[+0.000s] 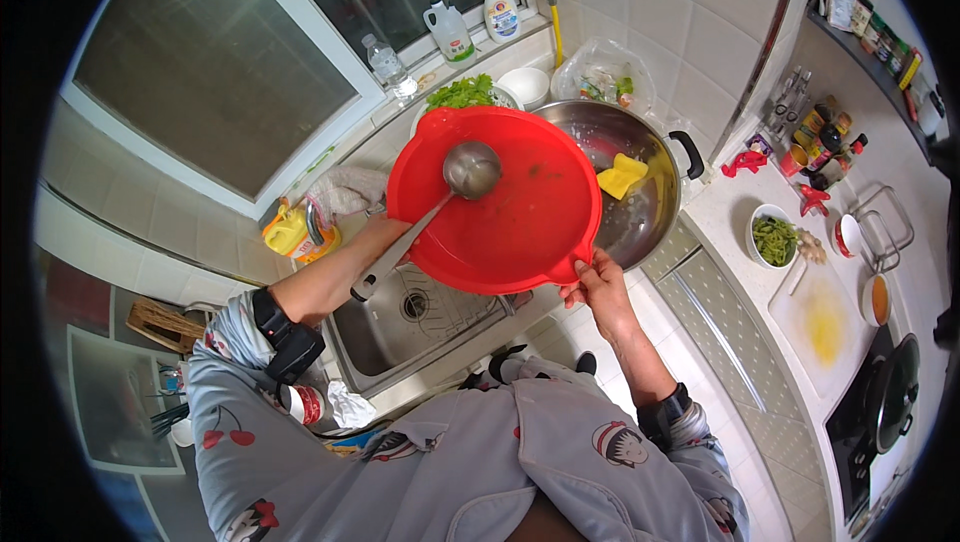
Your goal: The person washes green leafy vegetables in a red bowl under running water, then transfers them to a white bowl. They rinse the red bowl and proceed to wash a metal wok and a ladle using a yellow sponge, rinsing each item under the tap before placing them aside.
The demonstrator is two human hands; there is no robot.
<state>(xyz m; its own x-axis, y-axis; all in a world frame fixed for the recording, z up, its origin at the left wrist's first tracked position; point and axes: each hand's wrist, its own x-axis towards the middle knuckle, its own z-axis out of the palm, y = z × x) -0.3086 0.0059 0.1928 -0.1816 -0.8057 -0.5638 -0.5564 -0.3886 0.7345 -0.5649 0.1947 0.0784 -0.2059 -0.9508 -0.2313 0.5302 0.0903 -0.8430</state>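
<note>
A red plastic basin (540, 219) hangs above the sink, held from both sides. My left hand (391, 236) grips its left rim, fingers mostly hidden beneath. My right hand (598, 281) pinches the lip at its lower right. Inside the basin lies a metal ladle (471, 170), its grey handle leaning out over the left rim above my left hand. Some liquid with small dark bits seems to be in the basin. Behind it on the right stands a large steel pot (652, 219) with a yellow cloth (622, 175) and suds inside.
Below is the steel sink (375, 347) with a wire rack. Leafy greens (461, 92), a white bowl (525, 86) and a plastic bag (606, 77) stand behind. On the right counter are a bowl of cut green vegetables (774, 239), a cutting board (821, 324) and a lidded pan (892, 392).
</note>
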